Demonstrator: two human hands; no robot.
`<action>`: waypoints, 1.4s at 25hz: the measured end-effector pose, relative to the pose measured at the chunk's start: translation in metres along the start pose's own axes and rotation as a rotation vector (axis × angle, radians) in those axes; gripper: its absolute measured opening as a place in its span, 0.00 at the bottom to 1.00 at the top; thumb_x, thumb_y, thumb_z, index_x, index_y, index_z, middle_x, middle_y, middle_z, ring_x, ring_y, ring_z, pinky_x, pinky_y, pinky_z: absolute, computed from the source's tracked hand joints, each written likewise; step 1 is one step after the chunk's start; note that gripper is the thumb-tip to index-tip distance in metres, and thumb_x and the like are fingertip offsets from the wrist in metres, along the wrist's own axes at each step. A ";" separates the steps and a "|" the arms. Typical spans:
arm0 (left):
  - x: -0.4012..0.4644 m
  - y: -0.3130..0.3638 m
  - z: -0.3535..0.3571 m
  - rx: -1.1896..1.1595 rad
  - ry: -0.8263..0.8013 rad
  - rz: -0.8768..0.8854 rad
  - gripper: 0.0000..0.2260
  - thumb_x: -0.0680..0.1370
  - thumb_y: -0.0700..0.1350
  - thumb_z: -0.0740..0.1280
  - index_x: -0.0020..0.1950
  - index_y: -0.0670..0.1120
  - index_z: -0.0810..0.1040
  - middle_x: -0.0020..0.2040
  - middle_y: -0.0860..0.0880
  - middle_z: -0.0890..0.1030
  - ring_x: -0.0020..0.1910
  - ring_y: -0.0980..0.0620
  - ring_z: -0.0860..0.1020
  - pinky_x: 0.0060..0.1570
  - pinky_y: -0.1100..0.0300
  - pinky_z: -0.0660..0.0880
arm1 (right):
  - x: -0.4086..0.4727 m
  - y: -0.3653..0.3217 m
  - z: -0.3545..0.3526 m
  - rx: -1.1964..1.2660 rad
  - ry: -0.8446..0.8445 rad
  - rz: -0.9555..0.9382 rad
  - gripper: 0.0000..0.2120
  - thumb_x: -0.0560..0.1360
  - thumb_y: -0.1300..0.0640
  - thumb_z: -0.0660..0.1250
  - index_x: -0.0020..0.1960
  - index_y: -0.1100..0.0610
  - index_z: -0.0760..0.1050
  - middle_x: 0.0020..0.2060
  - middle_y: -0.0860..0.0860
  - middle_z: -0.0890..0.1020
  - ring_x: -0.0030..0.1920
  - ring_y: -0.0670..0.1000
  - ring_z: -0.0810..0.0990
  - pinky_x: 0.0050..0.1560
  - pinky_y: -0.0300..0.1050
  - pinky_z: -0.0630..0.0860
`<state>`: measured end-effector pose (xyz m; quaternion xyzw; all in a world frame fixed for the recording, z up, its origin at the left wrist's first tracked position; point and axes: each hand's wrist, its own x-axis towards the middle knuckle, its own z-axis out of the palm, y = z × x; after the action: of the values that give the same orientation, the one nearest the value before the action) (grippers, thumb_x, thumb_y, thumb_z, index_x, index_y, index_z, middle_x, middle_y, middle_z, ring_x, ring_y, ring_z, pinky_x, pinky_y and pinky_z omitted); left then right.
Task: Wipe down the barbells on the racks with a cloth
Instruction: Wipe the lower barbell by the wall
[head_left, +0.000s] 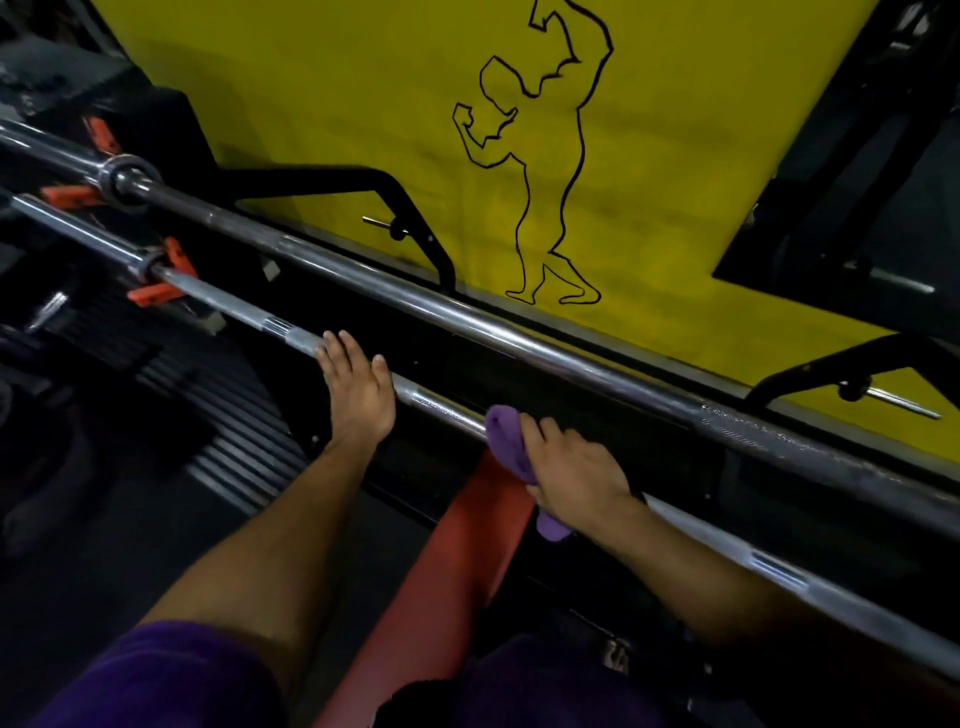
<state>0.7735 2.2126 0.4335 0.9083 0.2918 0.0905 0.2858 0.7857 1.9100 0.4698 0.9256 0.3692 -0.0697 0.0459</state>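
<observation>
On the nearer steel barbell (701, 525) | left hand (358, 395) rests flat, fingers straight | right hand (571, 467) grips purple cloth (506, 436) round it

Left hand (356, 392) flat, right hand (574, 465) curled

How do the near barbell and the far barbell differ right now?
The near barbell has both hands on it: the left hand rests on it, the right hand grips a purple cloth against it. The far barbell is untouched, looks thicker and lies closer to the yellow wall. Both are steel and run parallel.
</observation>
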 end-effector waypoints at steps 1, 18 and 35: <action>0.000 -0.001 0.000 0.000 0.003 0.015 0.29 0.87 0.51 0.48 0.81 0.36 0.44 0.81 0.37 0.39 0.80 0.38 0.35 0.76 0.51 0.34 | 0.005 -0.004 -0.002 0.019 0.006 0.004 0.42 0.71 0.43 0.74 0.77 0.56 0.58 0.58 0.56 0.77 0.49 0.57 0.81 0.37 0.49 0.76; -0.004 0.007 -0.006 -0.011 -0.050 -0.001 0.29 0.87 0.52 0.47 0.81 0.36 0.43 0.81 0.37 0.38 0.80 0.38 0.35 0.77 0.49 0.35 | -0.002 0.005 -0.010 0.136 0.006 0.009 0.44 0.71 0.43 0.74 0.78 0.54 0.55 0.63 0.54 0.74 0.56 0.58 0.80 0.49 0.52 0.78; -0.001 0.005 -0.008 0.027 -0.093 0.000 0.29 0.87 0.53 0.47 0.81 0.37 0.42 0.81 0.37 0.36 0.79 0.38 0.33 0.77 0.48 0.34 | -0.013 0.112 0.017 1.480 -0.775 0.260 0.24 0.63 0.51 0.81 0.53 0.62 0.81 0.45 0.55 0.85 0.48 0.56 0.80 0.57 0.55 0.79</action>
<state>0.7724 2.2123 0.4426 0.9152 0.2796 0.0444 0.2867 0.8522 1.8182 0.4590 0.6627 0.0772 -0.6003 -0.4411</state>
